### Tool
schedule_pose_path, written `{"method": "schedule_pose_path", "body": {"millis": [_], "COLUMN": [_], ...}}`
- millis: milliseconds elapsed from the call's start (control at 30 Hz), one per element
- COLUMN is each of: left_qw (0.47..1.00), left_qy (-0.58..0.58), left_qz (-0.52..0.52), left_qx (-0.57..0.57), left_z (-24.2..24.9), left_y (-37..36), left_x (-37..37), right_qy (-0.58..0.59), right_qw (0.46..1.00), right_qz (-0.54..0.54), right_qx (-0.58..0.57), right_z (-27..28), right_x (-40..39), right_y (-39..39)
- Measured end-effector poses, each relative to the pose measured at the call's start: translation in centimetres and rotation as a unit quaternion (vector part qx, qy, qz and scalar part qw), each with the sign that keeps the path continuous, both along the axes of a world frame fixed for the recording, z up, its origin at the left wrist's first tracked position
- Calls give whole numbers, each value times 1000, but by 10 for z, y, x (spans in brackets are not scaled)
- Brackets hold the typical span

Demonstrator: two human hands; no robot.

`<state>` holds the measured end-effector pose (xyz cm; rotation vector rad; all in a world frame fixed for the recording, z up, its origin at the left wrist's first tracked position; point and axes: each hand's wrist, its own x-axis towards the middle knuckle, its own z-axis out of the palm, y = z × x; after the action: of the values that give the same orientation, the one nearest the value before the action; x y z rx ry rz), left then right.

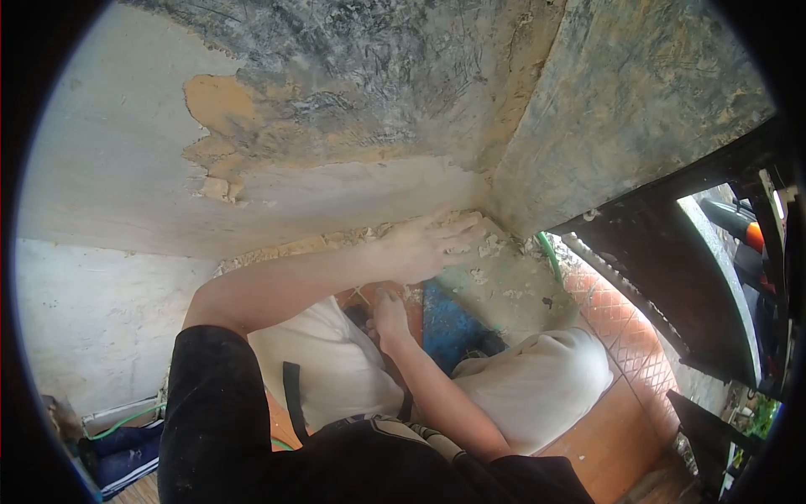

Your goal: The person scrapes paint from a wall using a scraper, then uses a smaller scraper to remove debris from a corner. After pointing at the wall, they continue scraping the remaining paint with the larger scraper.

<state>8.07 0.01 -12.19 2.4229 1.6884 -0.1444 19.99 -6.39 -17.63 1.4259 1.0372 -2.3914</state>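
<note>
My left hand (pixel 426 249) reaches across to the right, fingers stretched out and apart, over the rubble-strewn foot of the wall (pixel 395 181) near the corner. Nothing shows in its grip, though it is slightly blurred. Below it, between my knees, my right hand (pixel 389 317) is low over the tiles with its fingers curled; what they hold, if anything, is hidden. A blue surface (pixel 445 323) lies just right of it. Beside that is a grey-green, dusty slab (pixel 512 286) with plaster crumbs on it.
Peeling plaster (pixel 220 101) marks the wall ahead. A green hose (pixel 550 256) stands by the corner. Orange floor tiles (pixel 617 420) run along the right, beside a dark panel (pixel 672 260). Blue fabric (pixel 126 458) lies at lower left.
</note>
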Motion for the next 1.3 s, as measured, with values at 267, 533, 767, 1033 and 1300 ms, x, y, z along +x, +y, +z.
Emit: {"method": "schedule_pose_path", "body": {"millis": [267, 533, 767, 1033, 1300], "left_qw": [984, 912, 876, 661, 585], "left_qy": [171, -17, -251, -497, -648], "left_qz": [37, 226, 348, 557, 480], "left_qx": [33, -342, -219, -75, 87], "left_z": [-13, -15, 77, 113, 128], "left_y": [22, 6, -58, -128, -84], "left_x": [-16, -44, -66, -34, -36], "right_qy": [-19, 43, 96, 259, 370], "right_qw": [927, 891, 935, 944, 923], "right_qz": [-369, -352, -259, -163, -103], "right_qx": [57, 283, 221, 126, -34], "right_z": [-28, 6, 65, 95, 91], "right_x": [6, 4, 2, 9, -10], "right_y": [21, 28, 16, 0, 21]}}
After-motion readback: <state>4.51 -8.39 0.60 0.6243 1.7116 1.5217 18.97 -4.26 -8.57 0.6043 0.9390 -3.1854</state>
